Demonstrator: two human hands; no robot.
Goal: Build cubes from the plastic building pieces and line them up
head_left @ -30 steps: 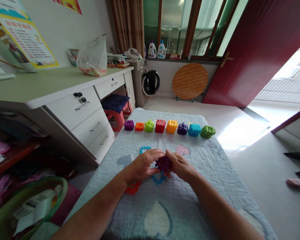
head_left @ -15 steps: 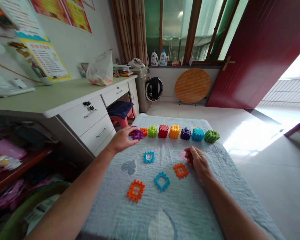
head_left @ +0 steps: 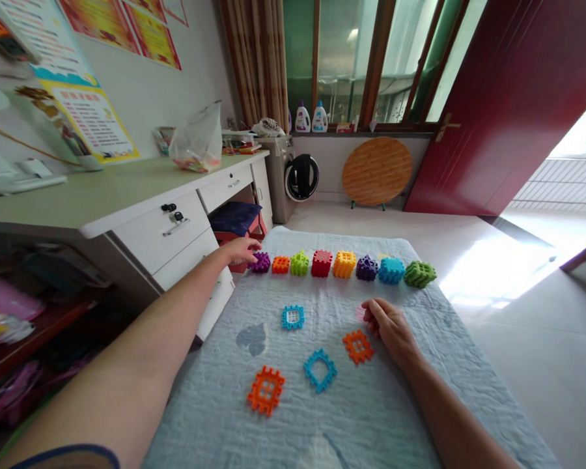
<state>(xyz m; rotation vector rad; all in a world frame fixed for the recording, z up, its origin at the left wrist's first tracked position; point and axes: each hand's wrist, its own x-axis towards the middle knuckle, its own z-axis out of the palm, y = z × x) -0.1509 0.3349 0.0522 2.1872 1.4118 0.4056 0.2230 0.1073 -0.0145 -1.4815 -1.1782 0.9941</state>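
At the left end of a row of plastic interlocking tiles, my left hand (head_left: 243, 250) has its fingers stretched out at the purple tile stack (head_left: 260, 262), touching or just beside its top. My right hand (head_left: 389, 326) rests on the cloth with fingers curled together, and no object shows in them. A faint pink patch (head_left: 360, 313) lies by its fingertips. Closest to that hand is an orange window tile (head_left: 358, 346). Farther left lie a blue open-frame tile (head_left: 320, 370), a blue grid tile (head_left: 293, 317) and another orange window tile (head_left: 266, 390).
The row continues rightward with orange (head_left: 280, 264), lime (head_left: 299, 263), red (head_left: 321, 263), yellow (head_left: 344, 264), dark purple (head_left: 366, 267), light blue (head_left: 391, 270) and green stacks (head_left: 420, 274). A pale blue cloth (head_left: 215, 391) covers the table. A desk (head_left: 127, 195) stands left.
The purple tile in my left hand has joined the purple stack at the row's left end, and the fingers have loosened. My right hand has stayed nearly still.
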